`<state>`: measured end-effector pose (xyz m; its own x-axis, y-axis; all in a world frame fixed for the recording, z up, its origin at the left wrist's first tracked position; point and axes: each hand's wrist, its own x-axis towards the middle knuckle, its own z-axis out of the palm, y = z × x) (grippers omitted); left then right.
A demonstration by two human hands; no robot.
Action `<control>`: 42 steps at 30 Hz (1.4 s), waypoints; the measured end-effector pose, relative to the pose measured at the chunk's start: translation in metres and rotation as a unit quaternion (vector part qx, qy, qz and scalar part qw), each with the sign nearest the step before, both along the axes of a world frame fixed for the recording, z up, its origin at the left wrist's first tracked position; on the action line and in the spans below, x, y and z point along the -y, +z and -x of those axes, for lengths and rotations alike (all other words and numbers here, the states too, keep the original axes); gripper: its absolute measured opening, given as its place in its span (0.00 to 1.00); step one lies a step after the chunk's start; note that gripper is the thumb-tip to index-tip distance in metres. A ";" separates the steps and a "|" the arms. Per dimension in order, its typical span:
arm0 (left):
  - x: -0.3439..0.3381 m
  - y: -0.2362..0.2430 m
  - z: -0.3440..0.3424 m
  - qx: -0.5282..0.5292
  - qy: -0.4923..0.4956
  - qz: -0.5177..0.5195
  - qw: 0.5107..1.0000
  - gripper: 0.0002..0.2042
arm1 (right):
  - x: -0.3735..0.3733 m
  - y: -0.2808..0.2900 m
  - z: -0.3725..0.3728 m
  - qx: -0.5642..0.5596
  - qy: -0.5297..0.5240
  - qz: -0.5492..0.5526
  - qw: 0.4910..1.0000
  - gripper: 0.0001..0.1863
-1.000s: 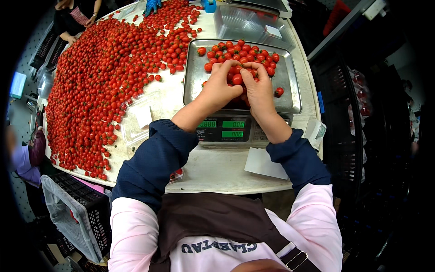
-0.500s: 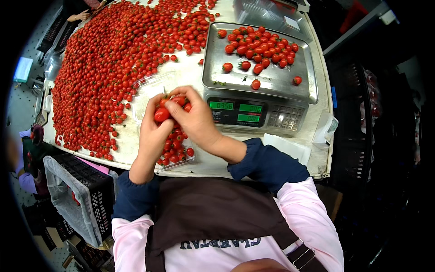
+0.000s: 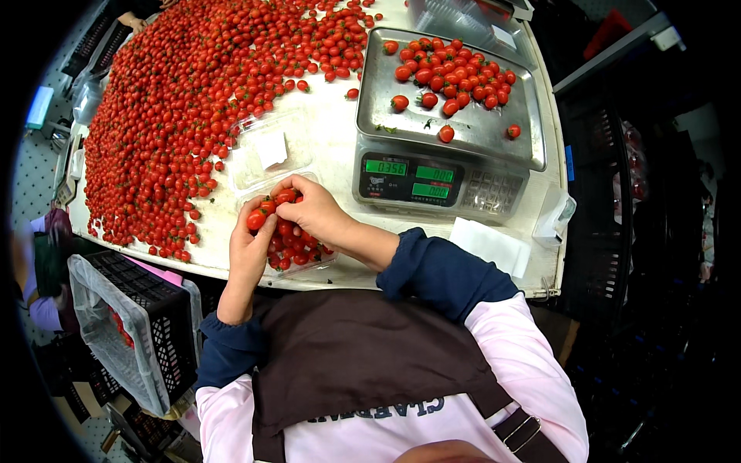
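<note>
My left hand and my right hand are closed together round a few red cherry tomatoes, low at the near part of the table. Just beneath them is a clear plastic container filled with cherry tomatoes, partly hidden by my hands. An open clear container with a white slip lies beyond my hands. To the right, a steel weighing scale carries a cluster of tomatoes on its pan, above a lit green display.
Loose tomatoes heap across the white table. Plastic boxes stand at the back, white paper at front right. A lined black crate is below left. Black crates line the right. Other people are at the left.
My hands have left the scale pan with tomatoes and moved left and down to the container. The pile on the pan is smaller, and the view has shifted.
</note>
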<state>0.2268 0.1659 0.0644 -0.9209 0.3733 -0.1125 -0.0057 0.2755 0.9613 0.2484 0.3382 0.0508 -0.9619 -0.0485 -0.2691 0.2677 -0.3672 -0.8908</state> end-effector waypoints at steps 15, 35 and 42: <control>0.000 0.020 -0.009 -0.163 -0.023 0.096 0.982 0.18 | 0.000 0.008 -0.002 -0.006 -0.014 -0.040 0.999 0.13; 0.084 0.062 -0.027 -0.175 0.157 0.172 0.956 0.12 | -0.021 0.028 -0.012 -0.198 -0.011 -0.310 0.930 0.13; 0.231 0.125 -0.042 -0.413 0.485 0.235 0.734 0.13 | -0.051 0.046 -0.025 -0.171 -0.076 -0.273 0.944 0.09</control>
<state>0.2693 -0.0646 0.1890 -0.5544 -0.4030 0.7281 0.1135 0.8301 0.5459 0.2737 0.3889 0.0972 -0.9818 0.1531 0.1125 -0.0876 0.1605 -0.9831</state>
